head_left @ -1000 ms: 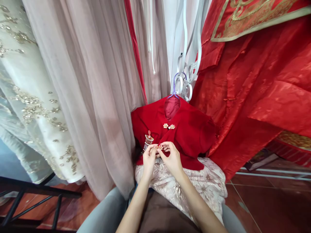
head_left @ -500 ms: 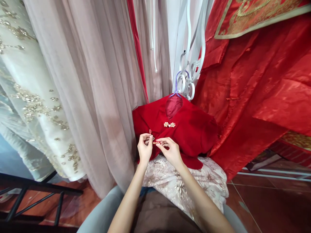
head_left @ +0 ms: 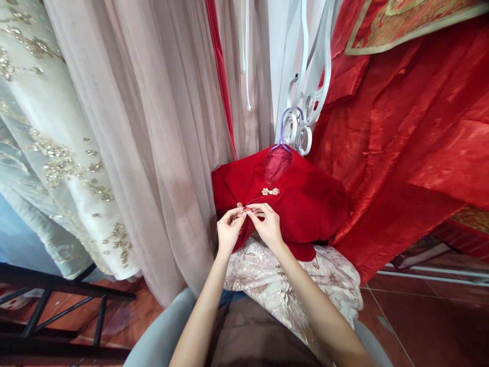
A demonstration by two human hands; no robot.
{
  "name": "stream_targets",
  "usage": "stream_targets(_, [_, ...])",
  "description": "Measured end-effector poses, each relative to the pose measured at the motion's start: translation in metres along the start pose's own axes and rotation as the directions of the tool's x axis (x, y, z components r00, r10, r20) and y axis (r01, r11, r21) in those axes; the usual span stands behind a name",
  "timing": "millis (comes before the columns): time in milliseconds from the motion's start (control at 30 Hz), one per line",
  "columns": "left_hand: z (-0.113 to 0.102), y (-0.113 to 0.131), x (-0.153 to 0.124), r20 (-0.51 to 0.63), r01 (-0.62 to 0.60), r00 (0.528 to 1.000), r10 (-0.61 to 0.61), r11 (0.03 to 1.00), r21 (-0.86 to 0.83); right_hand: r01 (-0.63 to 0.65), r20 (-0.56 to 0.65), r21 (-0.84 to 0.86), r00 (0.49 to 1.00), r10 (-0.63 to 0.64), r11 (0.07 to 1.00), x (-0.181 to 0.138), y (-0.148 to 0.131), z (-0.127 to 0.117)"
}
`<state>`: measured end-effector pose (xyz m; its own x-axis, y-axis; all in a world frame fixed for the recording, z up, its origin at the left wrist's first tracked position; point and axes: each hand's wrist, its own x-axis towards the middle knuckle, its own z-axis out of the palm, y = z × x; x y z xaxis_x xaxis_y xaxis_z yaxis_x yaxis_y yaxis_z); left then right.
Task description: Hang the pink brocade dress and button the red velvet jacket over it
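Observation:
A red velvet jacket point(head_left: 313, 201) hangs in front of me on a purple hanger point(head_left: 282, 127). Its collar clasp point(head_left: 271, 191), two pearly gold flowers, is fastened. Below it, my left hand point(head_left: 229, 232) and my right hand point(head_left: 268, 227) meet at the jacket's front edge. Both pinch the parts of another flower clasp point(head_left: 246, 210) between thumb and fingers, one half in each hand. The fingertips partly cover it, so I cannot tell whether its halves are joined. One more ornament point(head_left: 239, 205) shows just beside my left fingertips.
Pale pink drapes point(head_left: 160, 153) hang on the left, beside a beaded white gown point(head_left: 64, 153). White scrolled metalwork point(head_left: 303, 140) stands behind the hanger. Red satin garments point(head_left: 401, 153) fill the right. Cream patterned fabric point(head_left: 267, 285) lies under the jacket, and a black metal frame point(head_left: 49, 290) stands lower left.
My hands have come closer together and moved slightly up, bringing the two clasp parts to each other. The whole view has shifted a little, with the surroundings now further right.

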<state>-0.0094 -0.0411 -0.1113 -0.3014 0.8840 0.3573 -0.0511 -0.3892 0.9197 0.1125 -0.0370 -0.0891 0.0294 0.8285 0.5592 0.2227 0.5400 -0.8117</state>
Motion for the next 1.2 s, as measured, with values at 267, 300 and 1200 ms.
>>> stream_targets(267, [-0.002, 0.001, 0.001, 0.023, 0.010, 1.000, -0.011, 0.999, 0.054, 0.001, 0.032, -0.003, 0.999, -0.001, 1.000, 0.002, 0.001, -0.002])
stream_targets(300, [-0.002, 0.001, 0.001, 0.028, 0.013, 0.999, -0.015, 0.998, 0.055, 0.007, 0.028, 0.002, 1.000, -0.007, 1.000, 0.002, 0.001, -0.002])
stream_targets(1200, [0.001, 0.013, 0.004, 0.205, 0.175, 0.968, -0.145, 0.975, -0.136, -0.116, 0.158, 0.236, 0.984, 0.080, 0.965, 0.006, 0.008, -0.009])
